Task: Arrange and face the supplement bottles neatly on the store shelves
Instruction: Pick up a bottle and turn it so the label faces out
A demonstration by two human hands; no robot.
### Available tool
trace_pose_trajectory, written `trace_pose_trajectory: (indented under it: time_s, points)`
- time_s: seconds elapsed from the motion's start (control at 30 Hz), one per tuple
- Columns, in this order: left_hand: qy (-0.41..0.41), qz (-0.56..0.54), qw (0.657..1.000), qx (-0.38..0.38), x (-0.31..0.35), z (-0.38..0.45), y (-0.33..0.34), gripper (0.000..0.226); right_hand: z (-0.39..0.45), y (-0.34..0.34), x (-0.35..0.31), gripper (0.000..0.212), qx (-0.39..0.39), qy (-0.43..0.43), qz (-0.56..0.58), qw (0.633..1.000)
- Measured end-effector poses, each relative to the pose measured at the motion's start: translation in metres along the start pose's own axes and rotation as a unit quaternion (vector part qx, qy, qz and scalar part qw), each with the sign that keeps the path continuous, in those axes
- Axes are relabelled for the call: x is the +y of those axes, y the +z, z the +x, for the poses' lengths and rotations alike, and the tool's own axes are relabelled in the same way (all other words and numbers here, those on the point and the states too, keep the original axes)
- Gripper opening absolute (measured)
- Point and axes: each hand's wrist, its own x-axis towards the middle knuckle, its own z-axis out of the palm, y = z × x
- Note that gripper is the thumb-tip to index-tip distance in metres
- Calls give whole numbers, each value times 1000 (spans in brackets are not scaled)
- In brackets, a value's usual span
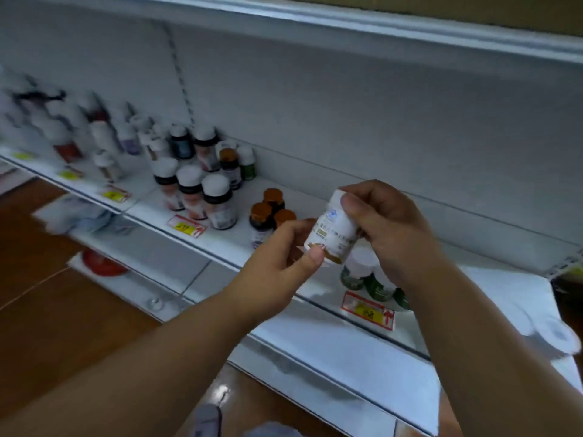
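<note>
A white supplement bottle (pixel 331 230) with a white cap and a gold band near its base is held tilted in front of the white shelf (pixel 315 190). My right hand (pixel 388 225) grips its cap end from the right. My left hand (pixel 284 263) pinches its lower end, thumb on the label. Behind my hands stand brown-capped dark bottles (pixel 265 216). Green-labelled white bottles (pixel 366 279) stand under my right wrist, partly hidden. Three white-capped bottles (pixel 202 197) stand at the shelf front, further left.
Several more blurred bottles (pixel 94 134) fill the shelf's left part. Yellow price tags (pixel 186 227) sit on the shelf rail. Lower shelves hold a red object (pixel 102 263) and pale packets (pixel 91 216). The floor (pixel 47 294) is brown wood. An upper shelf edge (pixel 347 23) runs overhead.
</note>
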Motion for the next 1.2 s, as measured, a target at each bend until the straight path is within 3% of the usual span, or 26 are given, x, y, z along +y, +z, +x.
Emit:
trace_pose_trajectory:
  time_s: [0.23, 0.47, 0.67, 0.87, 1.2]
  points:
    - [-10, 13, 992, 121, -10, -76, -96, 69, -4, 131, -25, 19, -146, -34, 68, 986]
    - [-53, 98, 968, 227, -50, -190, -269, 60, -20, 352, -53, 16, -257, -73, 79, 960]
    - [-83, 144, 939, 302, -74, -268, -393, 58, -23, 504, -82, 29, -348, -94, 33, 932]
    - [-97, 120, 935, 320, -111, -255, -482, 49, 25, 603, -81, 32, -402, -103, 13, 910]
    - [-131, 172, 900, 379, -159, -189, -685, 63, 168, 784, -109, 26, -439, -154, 1, 885]
